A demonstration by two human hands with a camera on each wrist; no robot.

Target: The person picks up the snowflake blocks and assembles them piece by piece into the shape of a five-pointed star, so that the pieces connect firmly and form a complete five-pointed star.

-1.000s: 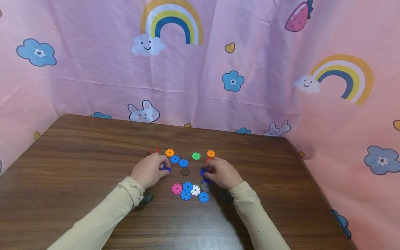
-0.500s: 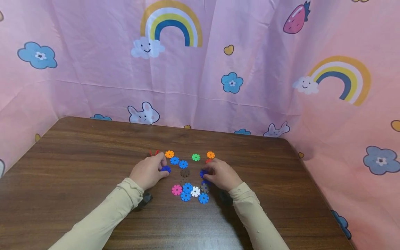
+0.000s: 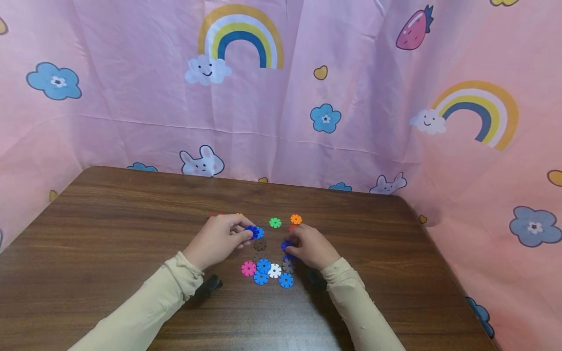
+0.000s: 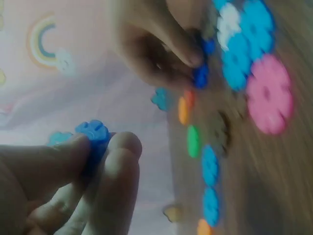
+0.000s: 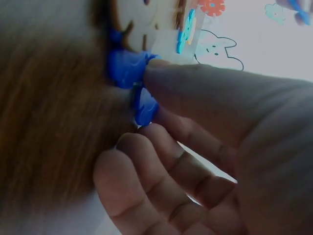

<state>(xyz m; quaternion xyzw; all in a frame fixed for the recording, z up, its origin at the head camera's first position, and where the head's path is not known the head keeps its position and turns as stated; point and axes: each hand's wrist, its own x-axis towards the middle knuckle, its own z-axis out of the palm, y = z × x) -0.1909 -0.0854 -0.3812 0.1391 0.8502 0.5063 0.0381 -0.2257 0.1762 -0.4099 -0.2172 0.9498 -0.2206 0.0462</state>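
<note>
**Pinches a dark blue left-hand disc (image 3: 252, 232) in the left hand (image 3: 215, 241) and a matching right-hand disc (image 3: 284, 245) in the right hand (image 3: 313, 248), at a brown table (image 3: 131, 214)**

Head camera: Looks down on wood grain, with a pink printed curtain (image 3: 272, 102) behind. Holds the left-hand disc in a narrow pinch of thumb and fingers, overlapping a light blue disc (image 3: 260, 233) in this view; impossible to tell from here whether touching. Holds the right-hand disc low, between thumb and bent index finger. Nearer the person, a cluster including a pink disc (image 3: 248, 268) and a white disc (image 3: 274, 270); farther away, a green disc (image 3: 275, 223) and an orange disc (image 3: 296, 219).

Left wrist camera, blurred: Shows the left-hand disc by its scalloped edge, gripped at the fingertips against the curtain, well apart from the flat row on the table. Probably light, stiff plastic, slightly slippery, unlikely to break; best taken by opposite sides of the notched rim.

Right wrist camera, dim: Shows an upper blue piece (image 5: 126, 68) against the thumb tip and a lower blue piece (image 5: 145, 107) between thumb and index finger; hard to tell whether gripping one or both. Curls the remaining fingers below, close to the tabletop. Seems thin enough to call for fingertips rather than palm.
</note>
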